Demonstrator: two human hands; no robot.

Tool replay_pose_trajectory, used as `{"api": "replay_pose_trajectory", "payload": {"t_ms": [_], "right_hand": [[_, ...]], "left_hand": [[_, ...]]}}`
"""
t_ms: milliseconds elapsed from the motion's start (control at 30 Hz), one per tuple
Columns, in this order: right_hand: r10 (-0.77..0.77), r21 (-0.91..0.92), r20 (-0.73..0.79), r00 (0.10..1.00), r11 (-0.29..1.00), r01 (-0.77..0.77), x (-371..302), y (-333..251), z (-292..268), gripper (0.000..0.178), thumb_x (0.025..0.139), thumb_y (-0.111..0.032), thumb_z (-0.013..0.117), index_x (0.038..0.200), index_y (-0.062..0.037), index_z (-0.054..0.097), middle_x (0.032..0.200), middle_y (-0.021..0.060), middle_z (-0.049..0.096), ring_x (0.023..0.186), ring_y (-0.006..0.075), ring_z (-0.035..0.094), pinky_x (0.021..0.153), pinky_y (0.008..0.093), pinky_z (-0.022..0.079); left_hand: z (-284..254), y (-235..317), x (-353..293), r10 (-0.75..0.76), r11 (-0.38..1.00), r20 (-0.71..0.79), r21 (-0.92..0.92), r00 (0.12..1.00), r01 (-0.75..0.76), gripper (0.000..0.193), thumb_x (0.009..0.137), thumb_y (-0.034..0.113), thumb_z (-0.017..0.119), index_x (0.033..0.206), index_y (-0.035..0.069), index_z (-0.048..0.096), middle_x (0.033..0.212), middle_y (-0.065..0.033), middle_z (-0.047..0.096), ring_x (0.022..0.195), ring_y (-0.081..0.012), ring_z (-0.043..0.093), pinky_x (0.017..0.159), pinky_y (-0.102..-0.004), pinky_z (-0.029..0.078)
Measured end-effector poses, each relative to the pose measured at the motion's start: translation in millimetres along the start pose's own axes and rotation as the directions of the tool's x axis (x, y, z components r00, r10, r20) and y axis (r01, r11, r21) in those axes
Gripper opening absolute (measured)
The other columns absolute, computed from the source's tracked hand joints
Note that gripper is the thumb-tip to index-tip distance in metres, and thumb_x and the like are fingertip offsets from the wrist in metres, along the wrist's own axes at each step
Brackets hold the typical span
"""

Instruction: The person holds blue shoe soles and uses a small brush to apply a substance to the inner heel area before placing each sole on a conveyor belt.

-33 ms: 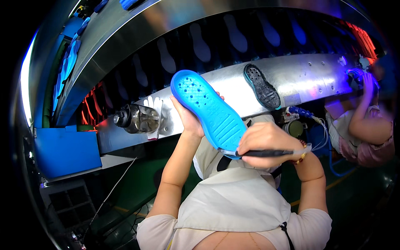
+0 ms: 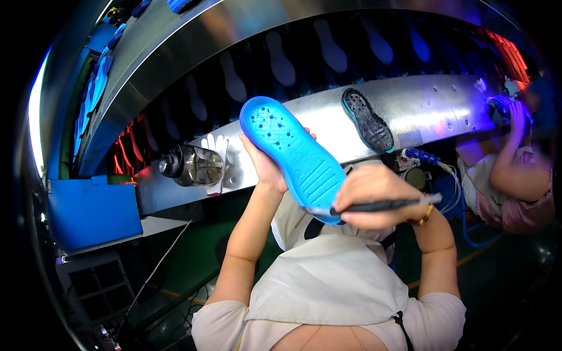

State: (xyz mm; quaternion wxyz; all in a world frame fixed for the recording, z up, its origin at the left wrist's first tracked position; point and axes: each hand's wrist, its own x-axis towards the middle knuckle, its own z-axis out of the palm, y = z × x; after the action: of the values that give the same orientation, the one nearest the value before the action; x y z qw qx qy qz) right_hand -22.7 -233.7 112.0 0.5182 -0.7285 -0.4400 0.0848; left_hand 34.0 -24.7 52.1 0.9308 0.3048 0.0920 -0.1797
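Note:
A bright blue shoe sole (image 2: 319, 164) with a holed heel and ridges tilts across the middle, above the near edge of the metal bench. My left hand (image 2: 270, 169) grips its side from beneath, thumb on the left edge and fingertips showing past the right edge. In the fingers of my right hand (image 2: 380, 196) is a slim black-handled tool (image 2: 380, 206) with a pale tip. That tip lies at the near end of the sole; blur hides its exact shape and whether it touches.
On the metal bench (image 2: 430, 108) lie a black sole with a teal rim (image 2: 367, 120), a dark bottle (image 2: 190, 165) and a white glove (image 2: 218, 152). Behind runs a row of sole-shaped pieces (image 2: 281, 58). A co-worker's arm (image 2: 509, 158) is at the right, a blue box (image 2: 93, 213) at left.
My right hand has shifted slightly, and the tool's back end has swung up and away from me. The blue sole and my left hand have barely moved.

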Motion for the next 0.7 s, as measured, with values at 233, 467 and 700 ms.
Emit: {"api": "replay_pose_trajectory", "payload": {"t_ms": [233,467,700], "right_hand": [[-0.039,0.048,-0.352,0.935,0.997,0.059,15,13,2,0.018,0.062,-0.003,0.072,0.077,-0.0006,0.063,0.080,0.0114,0.065,0.077,0.0233,0.062,0.070,0.0309,0.048],[0.082,0.183,-0.399,0.913,0.983,-0.009,-1,24,-6,0.017,0.069,-0.006,0.070,0.083,-0.0001,0.064,0.084,0.0121,0.064,0.079,0.0209,0.063,0.071,0.0276,0.049],[0.010,0.407,-0.166,0.986,0.911,0.060,-13,25,-12,0.015,0.069,-0.004,0.069,0.083,-0.0001,0.065,0.086,0.0141,0.064,0.084,0.0221,0.062,0.076,0.0303,0.048]], "left_hand": [[26,-3,-1,0.028,0.999,0.235,-0.029,0.972,-0.021,0.095,0.071,0.079,0.013,0.114,0.001,0.044,0.095,-0.0178,0.056,0.089,-0.0331,0.053,0.084,-0.0506,0.041],[37,18,-5,0.179,0.984,0.165,-0.004,0.970,-0.181,0.096,0.070,0.079,0.011,0.116,0.002,0.044,0.099,-0.0164,0.055,0.093,-0.0319,0.051,0.087,-0.0486,0.039],[42,31,-6,0.183,0.983,0.317,-0.040,0.931,-0.179,0.091,0.072,0.078,0.021,0.118,0.003,0.043,0.103,-0.0178,0.054,0.096,-0.0329,0.051,0.088,-0.0486,0.039]]}}
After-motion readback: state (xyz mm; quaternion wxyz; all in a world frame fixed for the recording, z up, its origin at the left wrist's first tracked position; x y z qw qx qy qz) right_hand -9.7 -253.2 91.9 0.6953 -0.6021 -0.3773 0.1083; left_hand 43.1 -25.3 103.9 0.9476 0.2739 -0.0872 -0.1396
